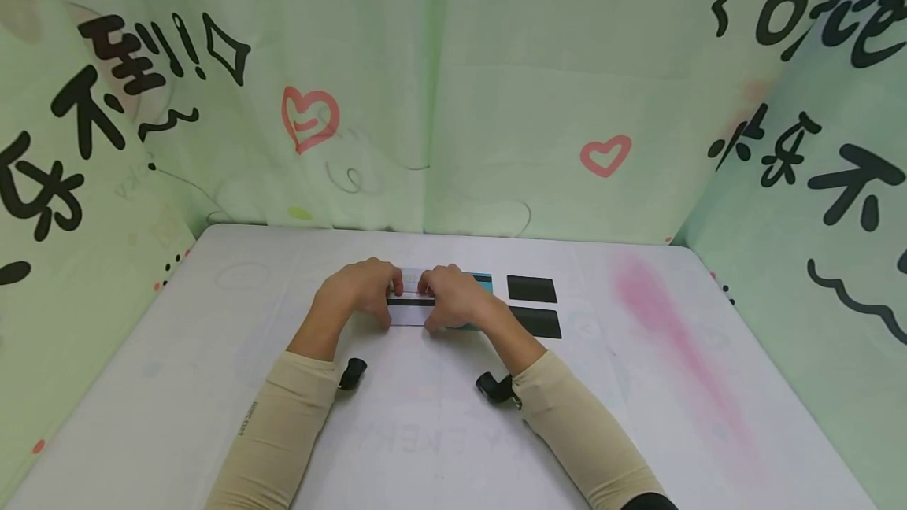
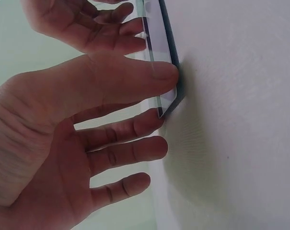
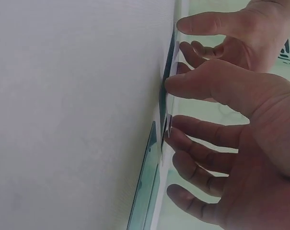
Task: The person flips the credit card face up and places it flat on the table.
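Both hands meet over a flat pale lavender card (image 1: 411,315) with a black stripe, at the back middle of the table. My left hand (image 1: 363,290) pinches its left end between thumb and fingertips. My right hand (image 1: 457,297) grips it the same way farther right, covering part of it. In the left wrist view the card (image 2: 159,45) shows a clear, glossy edge and a darker underside close over the table. Another pale card (image 1: 412,278) lies just behind it. A teal card (image 1: 485,279) shows beyond the right hand, its middle hidden.
Two black rectangular cards (image 1: 532,289) lie one behind the other to the right of my right hand. The white table (image 1: 425,431) has a pink smear on its right side. Green curtains (image 1: 496,101) with drawn writing stand around the back and sides.
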